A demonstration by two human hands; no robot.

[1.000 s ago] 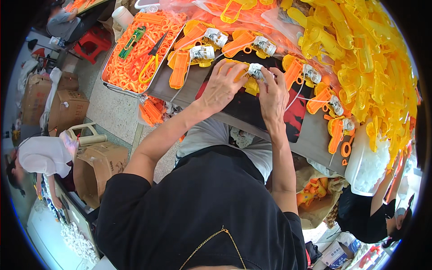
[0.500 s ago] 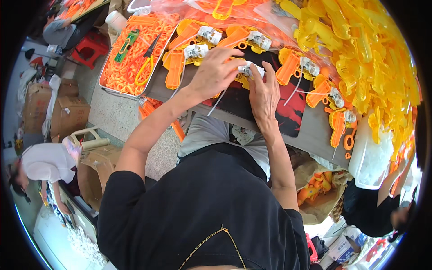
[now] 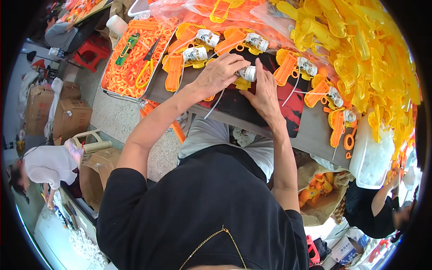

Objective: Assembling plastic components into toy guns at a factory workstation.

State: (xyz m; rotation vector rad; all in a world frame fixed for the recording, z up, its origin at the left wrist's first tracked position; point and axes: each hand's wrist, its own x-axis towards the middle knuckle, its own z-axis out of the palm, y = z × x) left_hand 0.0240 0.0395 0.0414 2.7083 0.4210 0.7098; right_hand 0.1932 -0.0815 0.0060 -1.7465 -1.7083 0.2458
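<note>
Since half a second ago, the right hand (image 3: 266, 92) has shifted, and its thumb now stands out below the fingers. Its grip is wide, fingers beside the right end of a clear-and-white cylinder (image 3: 247, 73); I cannot tell whether they press on it. The left hand (image 3: 215, 74) has its fingers closed on the other side of the toy gun (image 3: 243, 84), whose yellow body shows under the cylinder. It sits between the two hands over a dark mat (image 3: 281, 108) on the bench (image 3: 310, 128); whether it touches the mat is hidden. It should handle as a light, stiff plastic shell, rather slick under bare fingertips, with the cylinder probably the likeliest part to crack or scuff. The yellow body looks the better place to hold firmly, leaving only light fingertip contact for the cylinder's end.
</note>
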